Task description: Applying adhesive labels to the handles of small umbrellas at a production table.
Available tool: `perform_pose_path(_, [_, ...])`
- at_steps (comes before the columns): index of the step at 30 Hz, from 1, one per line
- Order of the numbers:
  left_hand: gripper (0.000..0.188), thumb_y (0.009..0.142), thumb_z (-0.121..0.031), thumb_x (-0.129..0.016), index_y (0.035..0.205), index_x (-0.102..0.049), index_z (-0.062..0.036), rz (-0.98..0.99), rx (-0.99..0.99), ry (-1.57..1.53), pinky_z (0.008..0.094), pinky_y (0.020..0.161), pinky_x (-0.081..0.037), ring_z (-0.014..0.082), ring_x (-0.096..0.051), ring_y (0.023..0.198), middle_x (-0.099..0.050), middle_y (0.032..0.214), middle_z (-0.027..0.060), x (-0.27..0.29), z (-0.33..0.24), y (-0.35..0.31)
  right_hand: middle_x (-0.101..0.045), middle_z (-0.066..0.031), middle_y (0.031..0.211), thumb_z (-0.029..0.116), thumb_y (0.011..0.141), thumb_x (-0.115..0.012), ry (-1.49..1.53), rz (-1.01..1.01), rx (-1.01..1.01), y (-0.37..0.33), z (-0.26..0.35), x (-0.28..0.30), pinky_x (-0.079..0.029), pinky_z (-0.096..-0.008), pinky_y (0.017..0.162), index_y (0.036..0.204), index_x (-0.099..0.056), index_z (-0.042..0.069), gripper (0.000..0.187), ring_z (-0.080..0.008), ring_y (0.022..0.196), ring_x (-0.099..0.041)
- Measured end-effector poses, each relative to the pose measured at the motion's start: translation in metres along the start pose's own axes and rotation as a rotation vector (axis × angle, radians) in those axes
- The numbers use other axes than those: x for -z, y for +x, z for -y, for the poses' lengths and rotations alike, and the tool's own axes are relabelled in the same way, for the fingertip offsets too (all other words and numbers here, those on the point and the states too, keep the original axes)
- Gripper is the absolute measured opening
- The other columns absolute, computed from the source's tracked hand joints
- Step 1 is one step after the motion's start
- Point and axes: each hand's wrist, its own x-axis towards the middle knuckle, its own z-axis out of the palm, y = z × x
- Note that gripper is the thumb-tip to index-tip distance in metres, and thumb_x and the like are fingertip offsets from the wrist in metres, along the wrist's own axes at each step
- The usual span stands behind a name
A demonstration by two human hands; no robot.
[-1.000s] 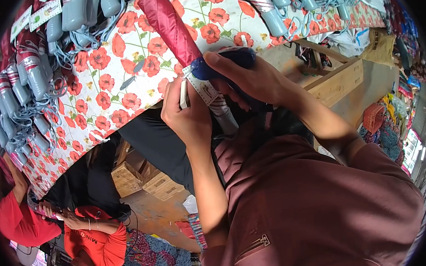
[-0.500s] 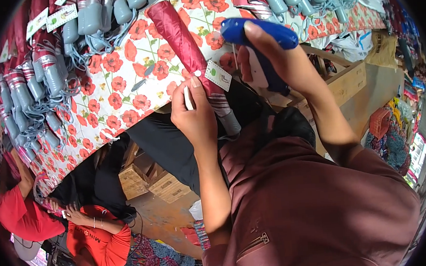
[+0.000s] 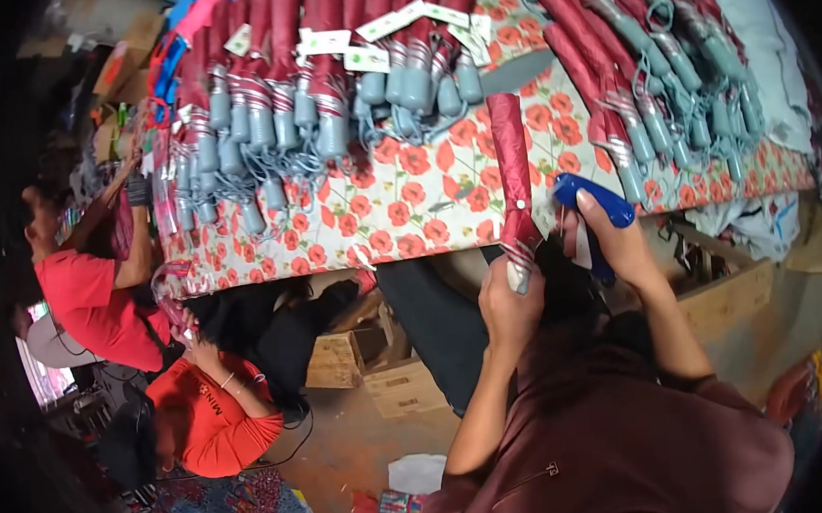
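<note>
The left hand (image 3: 512, 302) is closed around the grey handle end of a folded dark-red umbrella (image 3: 512, 168), which runs up and away from the fist across the near edge of the table (image 3: 408, 218), its far tip pointing toward the rows at the back. The right hand (image 3: 620, 242) sits just beside it to the right, fingers wrapped over a blue tagging tool (image 3: 593, 207) whose upper end rises above the knuckles and stands close to the umbrella's striped lower part (whether it touches the fabric cannot be told). Both forearms come up from the maroon sleeves (image 3: 604, 434) below. The table wears a cloth printed with red poppies, and on it lie two batches of rolled red umbrellas with grey handles (image 3: 324, 100), several carrying white tags (image 3: 367, 59). At the left, two people in red tops (image 3: 203, 414) sit low beside wooden crates (image 3: 361, 365)
</note>
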Motion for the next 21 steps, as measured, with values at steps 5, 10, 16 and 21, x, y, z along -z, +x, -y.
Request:
perform_pose_path(5, [0.027,0.083,-0.011,-0.076,0.107,-0.070,-0.0018,-0.117,-0.044,0.021,0.0414,0.067,-0.052,0.0326,-0.064,0.070,-0.071,0.088,0.0168,0.037,0.003,0.030,-0.068,-0.0056,0.080,0.031,0.108,-0.054,-0.009,0.004,0.001,0.000,-0.001,-0.005,-0.055,-0.0261,0.063,0.105,-0.067,0.000,0.034,-0.0144,0.062,-0.064])
perform_pose_path(10, [0.021,0.083,-0.013,-0.076,0.099,-0.068,-0.0016,-0.301,-0.107,0.028,0.0329,0.062,-0.048,0.0184,-0.054,0.064,-0.067,0.077,0.0081,0.099,-0.011,0.092,-0.068,-0.0054,0.075,0.033,0.105,-0.060,0.033,-0.035,-0.048,-0.009,0.000,-0.013,-0.055,-0.0257,0.061,0.098,-0.069,-0.001,0.036,-0.0145,0.061,-0.065])
perform_pose_path(16, [0.030,0.082,-0.019,-0.077,0.101,-0.070,0.0028,-0.444,-0.226,0.336,0.0354,0.064,-0.051,0.0234,-0.060,0.066,-0.070,0.080,0.0139,0.207,-0.039,0.211,-0.067,-0.0046,0.079,0.031,0.107,-0.058,-0.067,0.031,-0.108,-0.015,-0.006,-0.011,-0.056,-0.0262,0.061,0.106,-0.067,0.000,0.033,-0.0142,0.062,-0.066])
perform_pose_path(21, [0.038,0.092,-0.029,-0.076,0.104,-0.071,0.0063,-0.794,-0.518,0.635,0.0434,0.079,-0.054,0.0338,-0.065,0.080,-0.072,0.091,0.0191,0.245,-0.074,0.255,-0.067,-0.0040,0.079,0.030,0.107,-0.058,-0.087,0.034,-0.070,-0.019,-0.003,-0.014,-0.055,-0.0256,0.060,0.105,-0.067,0.000,0.032,-0.0137,0.061,-0.066])
